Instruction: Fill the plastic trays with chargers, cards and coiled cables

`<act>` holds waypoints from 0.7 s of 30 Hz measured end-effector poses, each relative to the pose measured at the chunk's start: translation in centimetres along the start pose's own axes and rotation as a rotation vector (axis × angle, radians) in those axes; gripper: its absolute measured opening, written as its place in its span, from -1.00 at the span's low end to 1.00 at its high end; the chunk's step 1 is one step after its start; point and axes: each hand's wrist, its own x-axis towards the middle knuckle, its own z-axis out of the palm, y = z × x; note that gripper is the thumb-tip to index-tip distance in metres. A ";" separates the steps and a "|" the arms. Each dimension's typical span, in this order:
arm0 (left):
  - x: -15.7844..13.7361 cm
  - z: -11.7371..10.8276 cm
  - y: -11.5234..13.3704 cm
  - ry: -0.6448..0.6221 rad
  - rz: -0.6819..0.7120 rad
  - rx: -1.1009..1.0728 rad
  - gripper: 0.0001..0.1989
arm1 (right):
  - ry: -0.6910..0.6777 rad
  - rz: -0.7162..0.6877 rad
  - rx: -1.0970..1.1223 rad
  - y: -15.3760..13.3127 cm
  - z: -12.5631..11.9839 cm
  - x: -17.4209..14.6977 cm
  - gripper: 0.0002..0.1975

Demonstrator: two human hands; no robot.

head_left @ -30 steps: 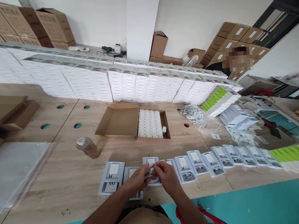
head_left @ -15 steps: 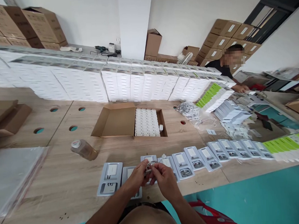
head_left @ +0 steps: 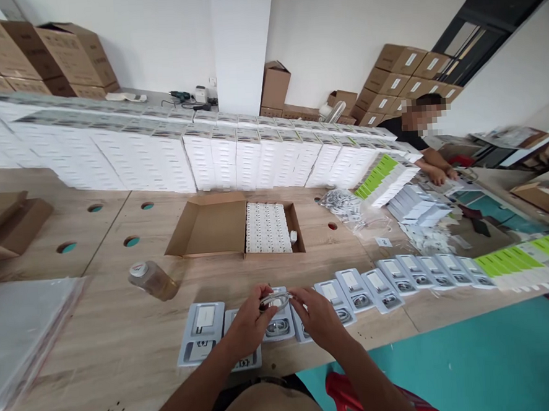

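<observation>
A coiled grey-white charging cable [head_left: 275, 300] is held up between my hands. My left hand [head_left: 250, 322] grips the coil from its left side. At the coil's right, the fingers of my right hand [head_left: 316, 313] pinch the cable near its end. Right below lies a grey plastic tray [head_left: 286, 334] with another coiled cable in its lower compartment. To the left are two more trays; the farther tray [head_left: 180, 354] has a white charger in its upper part and a printed card in its lower part. My left forearm partly covers the nearer one.
Several filled trays [head_left: 376, 280] run rightward to green-and-white boxes [head_left: 510, 262]. Behind stand an open carton [head_left: 205, 225] of white chargers, a bottle [head_left: 152, 281], bagged cables [head_left: 342, 204] and a wall of white boxes [head_left: 225, 156]. A co-worker [head_left: 402, 129] is at the far right.
My hands have moved slightly apart, the right one rightward, and the cable coil shows more openly between them. The tray beneath is now visible. The co-worker's hands have shifted.
</observation>
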 end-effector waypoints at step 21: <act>-0.3 0.4 -2.1 -0.169 -0.141 0.100 -0.69 | -0.046 0.262 0.162 -1.6 1.6 -1.4 -0.85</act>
